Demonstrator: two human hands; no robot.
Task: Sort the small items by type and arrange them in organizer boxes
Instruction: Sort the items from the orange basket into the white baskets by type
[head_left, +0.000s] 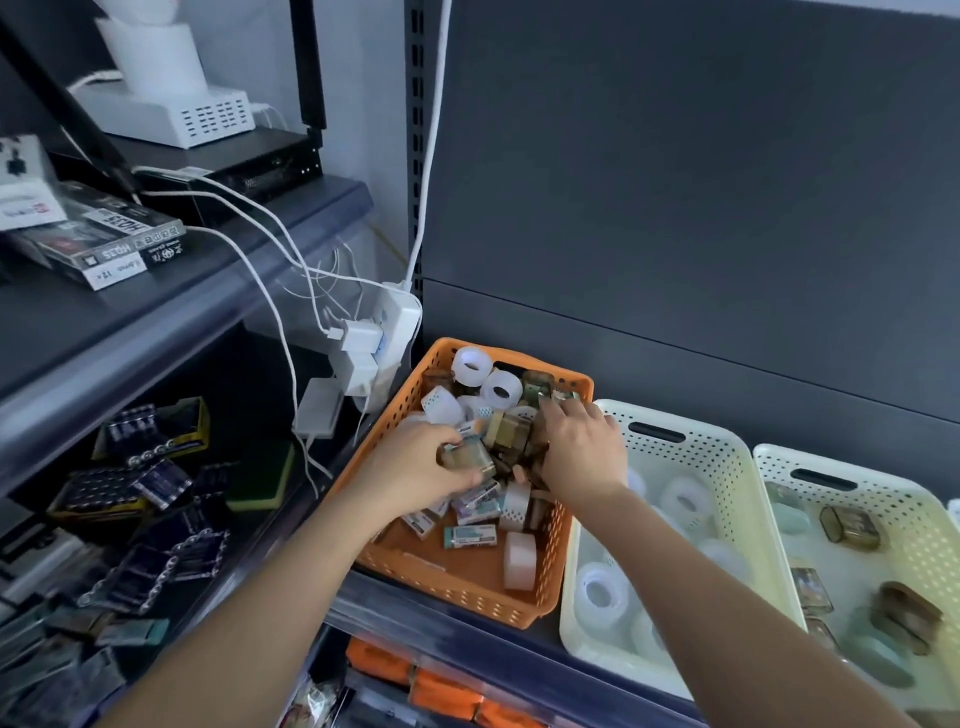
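On the dark shelf (415, 597), the left hand (410, 467) grips a brown translucent box (467, 460); its cream perforated basket (883, 483) lies at three o'clock, nearer the splayed right hand (582, 452).

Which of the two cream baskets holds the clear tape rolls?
The cream basket beside the orange basket; the far-right basket holds brown cases instead.

Head view, close above orange basket (467, 592)
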